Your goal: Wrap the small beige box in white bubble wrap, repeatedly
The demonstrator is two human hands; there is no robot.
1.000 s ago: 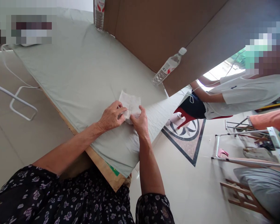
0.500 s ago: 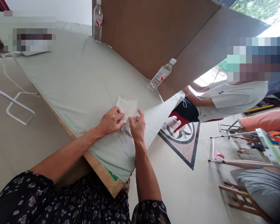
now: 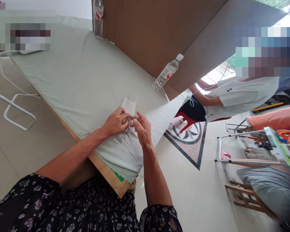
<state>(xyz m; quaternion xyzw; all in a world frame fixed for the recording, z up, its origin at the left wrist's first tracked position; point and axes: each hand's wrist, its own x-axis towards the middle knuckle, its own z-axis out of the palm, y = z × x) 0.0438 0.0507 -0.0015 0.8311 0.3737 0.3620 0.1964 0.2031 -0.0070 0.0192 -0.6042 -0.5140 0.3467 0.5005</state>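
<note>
A thin, whitish, see-through sheet [image 3: 130, 104], perhaps plastic film or a small bag, is bunched between my hands near the table's front corner. Its far part stands up past my fingers. My left hand [image 3: 116, 122] is closed around the crumpled near part, fingers curled over it. My right hand [image 3: 142, 127] meets it from the right, thumb and index fingertips pinching at its edge, the other fingers loosely bent. What lies inside the folds is hidden. Both hands are just above the pale green cloth [image 3: 87, 80] covering the table.
A water bottle [image 3: 168, 72] leans against a large brown cardboard panel [image 3: 147, 35]; another bottle [image 3: 98, 19] stands at its left end. A white cable [image 3: 19, 93] hangs off the left edge. At right sits a person in a white shirt [image 3: 246, 93], beside metal-framed stands [image 3: 241, 132].
My right fingertips have come in against my left fingers. The sheet is gathered narrower and more crumpled than before. The view has shifted slightly.
</note>
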